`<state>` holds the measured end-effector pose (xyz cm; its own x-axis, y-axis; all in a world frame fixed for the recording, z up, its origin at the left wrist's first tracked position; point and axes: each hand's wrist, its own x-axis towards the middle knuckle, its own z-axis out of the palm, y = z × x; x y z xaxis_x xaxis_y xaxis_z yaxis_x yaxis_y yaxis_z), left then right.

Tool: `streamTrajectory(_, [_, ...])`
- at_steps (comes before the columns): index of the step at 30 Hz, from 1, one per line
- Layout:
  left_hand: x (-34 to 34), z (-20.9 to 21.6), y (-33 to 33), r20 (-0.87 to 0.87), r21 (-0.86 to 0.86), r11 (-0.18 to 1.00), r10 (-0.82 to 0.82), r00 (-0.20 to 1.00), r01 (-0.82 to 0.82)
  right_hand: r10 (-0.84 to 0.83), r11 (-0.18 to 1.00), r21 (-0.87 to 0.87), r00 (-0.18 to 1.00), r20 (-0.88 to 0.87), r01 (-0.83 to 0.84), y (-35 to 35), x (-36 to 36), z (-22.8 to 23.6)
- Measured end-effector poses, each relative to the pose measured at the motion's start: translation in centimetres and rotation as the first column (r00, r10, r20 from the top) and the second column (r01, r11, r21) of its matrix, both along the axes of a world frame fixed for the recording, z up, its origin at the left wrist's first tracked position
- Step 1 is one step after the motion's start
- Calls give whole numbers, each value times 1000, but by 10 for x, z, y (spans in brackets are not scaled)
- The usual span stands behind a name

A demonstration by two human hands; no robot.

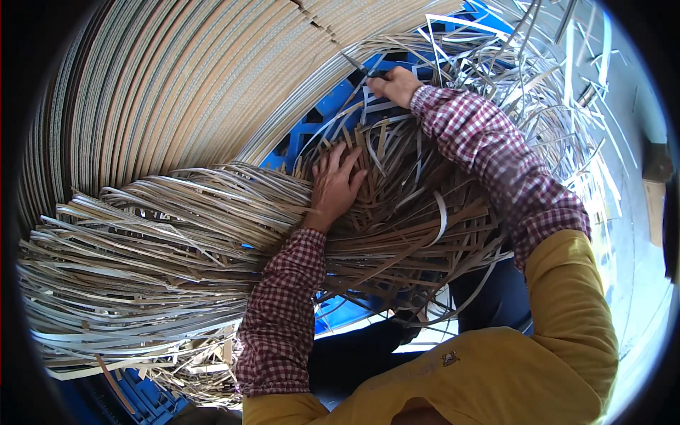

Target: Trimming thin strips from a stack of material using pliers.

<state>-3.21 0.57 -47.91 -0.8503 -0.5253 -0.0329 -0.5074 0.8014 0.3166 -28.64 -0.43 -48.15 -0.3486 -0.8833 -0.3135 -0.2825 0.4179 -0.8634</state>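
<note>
My left hand (pixel 336 185) lies palm down on a thick heap of loose cardboard strips (pixel 191 212), its fingers spread. Farther off and to the right, my right hand (pixel 398 86) is closed around a small dark bladed tool (pixel 363 68). Its narrow point faces the upper left, close to the edge of a large stack of cardboard sheets (pixel 184 85). Whether the tool is a knife or scissors I cannot tell, as my fingers cover much of it. Tangled brown and pale strips fill the space between my two arms.
Blue plastic pallets (pixel 333 100) show beneath the stack and the strips. A shiny tangle of pale strips (pixel 545 106) spreads along the right side. Smaller scraps (pixel 205 368) lie at the lower left. At the far right stands a brown box (pixel 654 209) on the pale floor.
</note>
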Motion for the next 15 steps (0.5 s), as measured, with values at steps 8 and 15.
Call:
streamTrajectory(8, [-3, 12, -8, -167, -74, 997, 15, 986, -28, 152, 971, 202, 981, -125, -124, 28, 8, 18])
streamTrajectory(15, [-64, 15, -38, -402, 463, 882, 118, 908, 91, 690, 704, 295, 720, -71, -646, 100, -16, 81])
